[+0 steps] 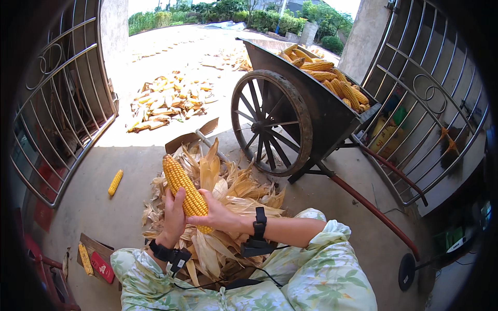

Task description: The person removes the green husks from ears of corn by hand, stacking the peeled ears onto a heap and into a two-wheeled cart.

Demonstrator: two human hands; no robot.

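A husked yellow ear of corn (184, 190) lies tilted between my two hands, its tip pointing up and left. My left hand (174, 214) grips its left side near the lower half. Around the lower right part are the fingers of my right hand (218, 214), with the thumb across the kernels. Both wrists wear black straps with small devices and cables. Beneath and beyond the hands spreads a heap of dry corn husks (249, 194), some of it hidden by my forearms.
A metal wheelbarrow (323, 101) full of husked ears (319, 66) stands at the upper right. A hoe-like metal blade (190, 136) touches the husk heap. Single ears lie on the floor at left (115, 182) and on a board (85, 259). Unhusked corn (167, 101) lies outside, between barred gates (66, 97).
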